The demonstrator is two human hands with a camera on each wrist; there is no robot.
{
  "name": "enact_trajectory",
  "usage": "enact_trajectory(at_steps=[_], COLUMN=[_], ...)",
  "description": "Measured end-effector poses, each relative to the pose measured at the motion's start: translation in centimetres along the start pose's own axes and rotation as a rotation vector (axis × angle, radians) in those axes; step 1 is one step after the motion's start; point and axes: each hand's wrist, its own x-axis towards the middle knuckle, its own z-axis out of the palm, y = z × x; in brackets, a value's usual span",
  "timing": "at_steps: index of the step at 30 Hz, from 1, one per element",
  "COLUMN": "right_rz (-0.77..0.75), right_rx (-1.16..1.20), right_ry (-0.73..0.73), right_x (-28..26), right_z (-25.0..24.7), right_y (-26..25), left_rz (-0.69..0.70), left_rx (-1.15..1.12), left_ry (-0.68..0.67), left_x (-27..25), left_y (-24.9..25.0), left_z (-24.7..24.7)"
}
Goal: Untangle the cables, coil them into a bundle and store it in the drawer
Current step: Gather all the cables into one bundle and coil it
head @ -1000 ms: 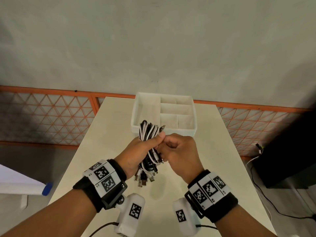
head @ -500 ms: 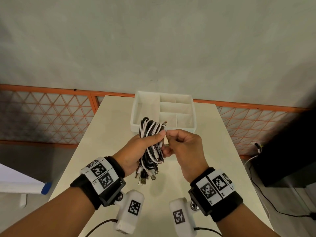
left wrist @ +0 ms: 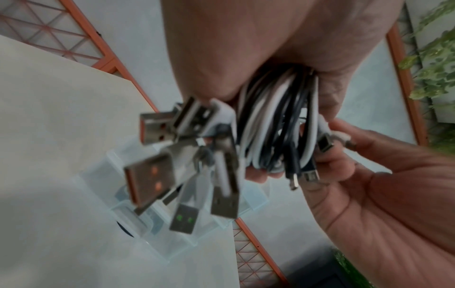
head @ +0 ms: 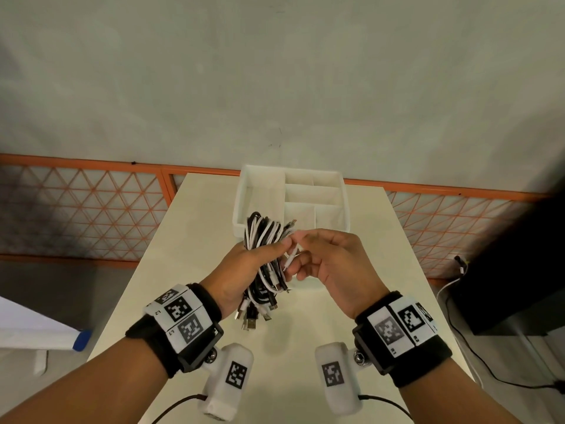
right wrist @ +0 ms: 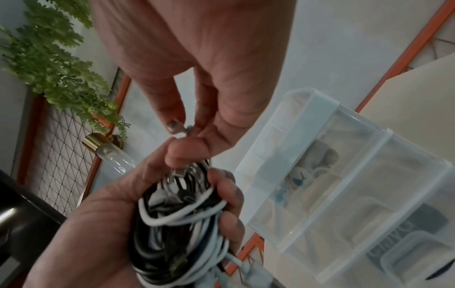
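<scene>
My left hand (head: 250, 264) grips a coiled bundle of black and white cables (head: 263, 231) upright above the table. Several USB plugs (head: 250, 319) hang out below the fist, and they fill the left wrist view (left wrist: 157, 175). My right hand (head: 301, 255) is just right of the bundle and pinches one white cable end (head: 290, 255) between thumb and forefinger, as the right wrist view confirms (right wrist: 187, 132). The white drawer tray (head: 241, 197), split into compartments, stands on the table right behind the bundle.
The beige table (head: 189, 270) is narrow, with floor on both sides. An orange lattice fence (head: 91, 215) and a grey wall lie behind it. A black box with cords (head: 504, 286) stands on the floor at the right. The clear drawer walls (right wrist: 307, 109) show small items inside.
Both hands have risen a little toward the tray. My right hand has loosened from a tight fist against the bundle and now draws a white cable end out to the right.
</scene>
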Motion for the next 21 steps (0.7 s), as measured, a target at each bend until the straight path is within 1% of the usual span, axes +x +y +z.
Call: enact_trajectory(at_steps=[3, 6, 11, 15, 19, 21], right_rz=[-0.003, -0.023, -0.075, -0.06, -0.095, -0.091], right_rx=[0.041, 0.066, -0.166, -0.15, -0.13, -0.115], right_ry=[-0.002, 0.049, 0.12, 0.161, 0.193, 0.181], right_x=[0.1, 0.3, 0.2, 0.5, 0.4, 0.1], right_z=[-0.1, 0.3, 0.6, 0.0, 0.5, 0.7], right_y=[0.5, 1.2, 2.0, 2.2, 2.8, 2.9], left_rz=[-0.015, -0.049, -0.073, -0.093, -0.05, -0.035], left_rx=[-0.026, -0.08, -0.04, -0.05, -0.001, 0.009], left_ry=[-0.028, -0.057, -0.068, -0.068, -0.094, -0.104], left_x=[-0.1, -0.1, -0.1, -0.3, -0.1, -0.1], left_y=[0.1, 0.2, -0.4, -0.2, -0.1, 0.0], left_z=[-0.2, -0.1, -0.2, -0.3, 0.1, 0.3])
